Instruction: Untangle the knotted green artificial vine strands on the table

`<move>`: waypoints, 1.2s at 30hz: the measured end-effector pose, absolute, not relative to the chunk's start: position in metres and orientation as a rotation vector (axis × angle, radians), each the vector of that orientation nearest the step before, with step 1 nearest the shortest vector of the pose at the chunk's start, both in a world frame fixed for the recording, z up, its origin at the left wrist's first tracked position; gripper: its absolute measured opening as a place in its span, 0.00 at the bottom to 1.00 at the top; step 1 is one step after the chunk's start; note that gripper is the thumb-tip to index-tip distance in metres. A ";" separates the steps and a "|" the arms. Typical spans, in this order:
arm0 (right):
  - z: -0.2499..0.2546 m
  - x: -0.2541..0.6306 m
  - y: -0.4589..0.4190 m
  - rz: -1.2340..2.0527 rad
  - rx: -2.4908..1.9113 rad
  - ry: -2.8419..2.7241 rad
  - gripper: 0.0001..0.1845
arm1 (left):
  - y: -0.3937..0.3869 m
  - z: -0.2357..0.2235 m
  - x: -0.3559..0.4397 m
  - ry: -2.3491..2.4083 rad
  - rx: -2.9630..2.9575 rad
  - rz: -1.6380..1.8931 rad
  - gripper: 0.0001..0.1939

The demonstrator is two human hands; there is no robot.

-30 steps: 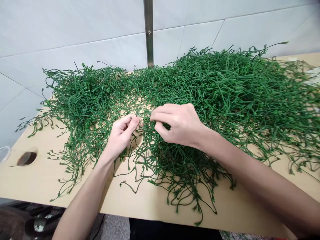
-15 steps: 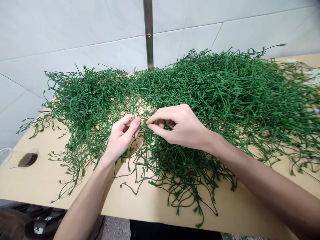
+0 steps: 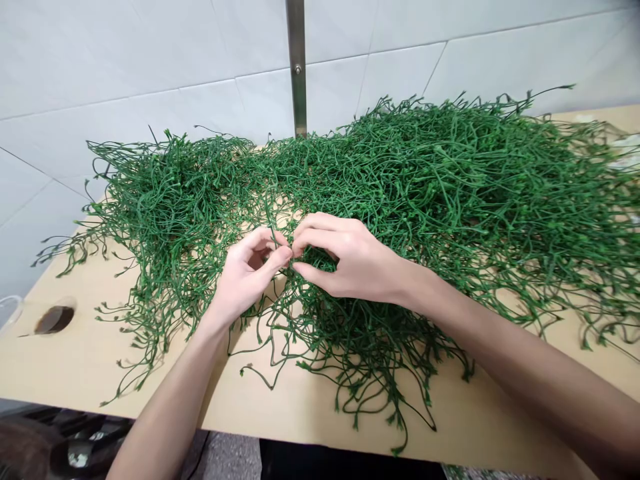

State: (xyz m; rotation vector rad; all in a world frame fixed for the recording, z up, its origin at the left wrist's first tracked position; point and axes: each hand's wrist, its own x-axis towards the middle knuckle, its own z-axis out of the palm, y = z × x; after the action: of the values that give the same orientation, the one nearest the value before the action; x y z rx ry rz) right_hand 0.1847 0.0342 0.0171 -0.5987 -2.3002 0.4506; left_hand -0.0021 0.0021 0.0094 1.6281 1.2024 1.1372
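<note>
Thin, wiry green stems with small budlike tips lie in a tangled heap across the table; they look like plastic. My left hand pinches one green stem between thumb and fingers, and its upper part sticks up past the forefinger. Right beside it, my right hand has its fingers and thumb drawn together at the left fingertips. What lies between the right fingertips is too small and hidden to name. Both hands are just above the loose stems at the middle of the heap.
The light wooden tabletop stands against a tiled wall with a metal upright. A round hole is cut at the left. White petal-like pieces lie at the far right, and dark objects are below the left edge.
My right fingers have come down closer over the left fingertips. The left thumb has shifted slightly right, and the pinched stem now shows more clearly above that hand.
</note>
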 end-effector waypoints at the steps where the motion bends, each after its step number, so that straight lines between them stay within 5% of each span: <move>1: 0.017 0.185 0.034 0.458 -0.581 -2.294 0.05 | 0.002 0.009 -0.002 1.199 1.637 1.126 0.10; 10: 0.024 0.187 0.034 0.744 -0.816 -2.286 0.02 | 0.002 0.007 -0.001 1.232 1.651 1.193 0.07; 14: 0.026 0.186 0.035 0.733 -0.787 -2.327 0.08 | 0.002 0.010 -0.002 1.212 1.643 1.149 0.09; 36: 0.028 0.189 0.033 0.915 -0.678 -2.312 0.06 | 0.000 0.016 -0.005 1.204 1.703 0.998 0.06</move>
State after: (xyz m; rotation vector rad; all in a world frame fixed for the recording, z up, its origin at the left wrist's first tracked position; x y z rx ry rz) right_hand 0.1890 0.0331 0.0280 -0.6777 -2.3118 0.9145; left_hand -0.0048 0.0005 0.0159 1.7032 1.2042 0.9981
